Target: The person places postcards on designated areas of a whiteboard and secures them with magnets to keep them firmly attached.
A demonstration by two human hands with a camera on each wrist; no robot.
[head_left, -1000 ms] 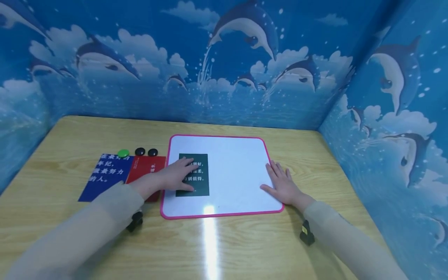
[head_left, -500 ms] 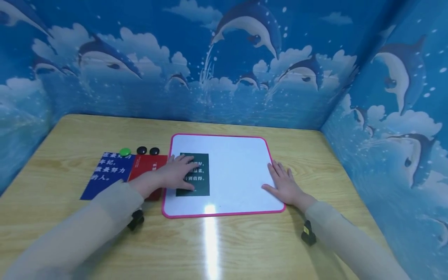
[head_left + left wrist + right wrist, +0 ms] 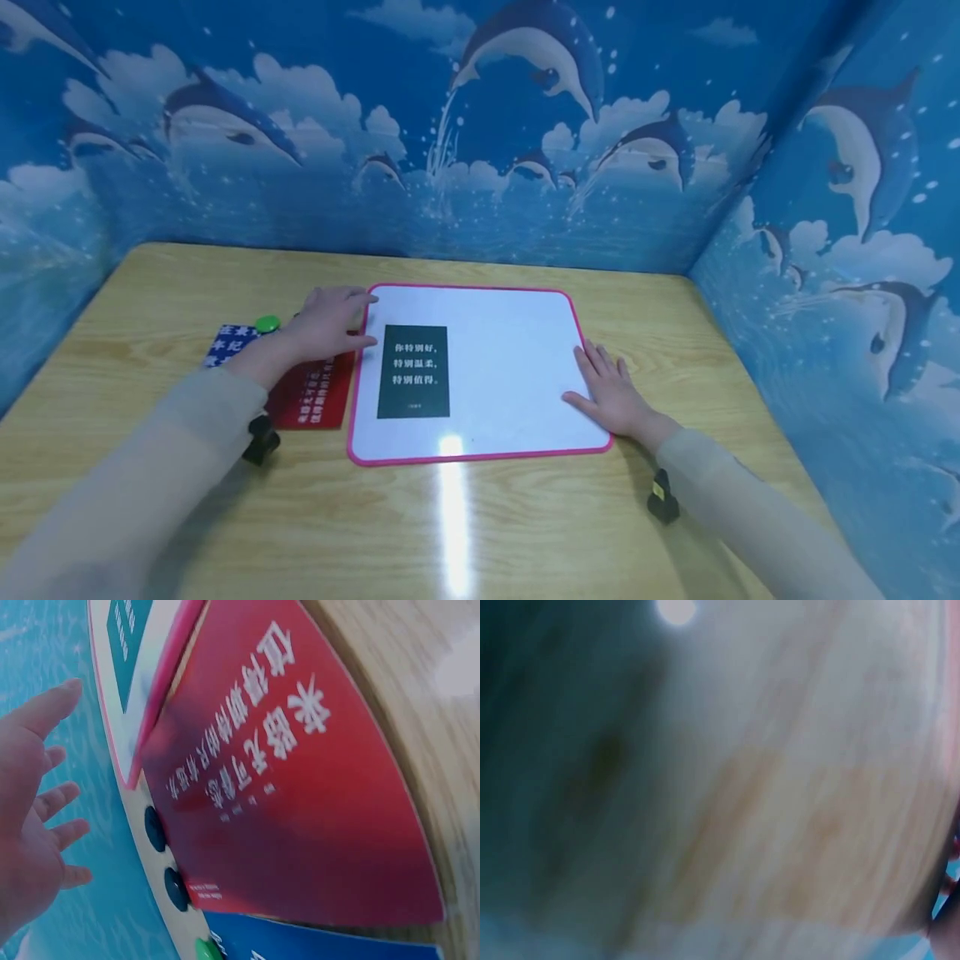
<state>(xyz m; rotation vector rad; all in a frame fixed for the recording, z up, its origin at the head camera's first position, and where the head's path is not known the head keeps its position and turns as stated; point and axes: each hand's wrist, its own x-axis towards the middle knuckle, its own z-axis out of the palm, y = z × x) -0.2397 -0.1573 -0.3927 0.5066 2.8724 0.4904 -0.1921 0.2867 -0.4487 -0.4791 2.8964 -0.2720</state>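
A white board (image 3: pixel 510 375) with a pink rim lies flat on the table. On its left part rests a dark green card (image 3: pixel 414 397) with white writing. My left hand (image 3: pixel 324 325) hovers over the red card (image 3: pixel 318 400) just left of the board, fingers spread and holding nothing. Two black discs (image 3: pixel 177 889) sit at the red card's edge in the left wrist view; in the head view the hand hides them almost wholly. My right hand (image 3: pixel 611 393) rests flat on the board's right edge, fingers straight.
A blue card (image 3: pixel 225 343) lies left of the red one, partly behind my left forearm. At its upper edge sits a green disc (image 3: pixel 267 323). The wooden table (image 3: pixel 540 533) meets a dolphin-printed backdrop (image 3: pixel 480 217) behind and at the sides. The right wrist view is blurred.
My left hand has come off the dark green card and moved left and away from me, over the red card and black discs. The right hand stays in place.
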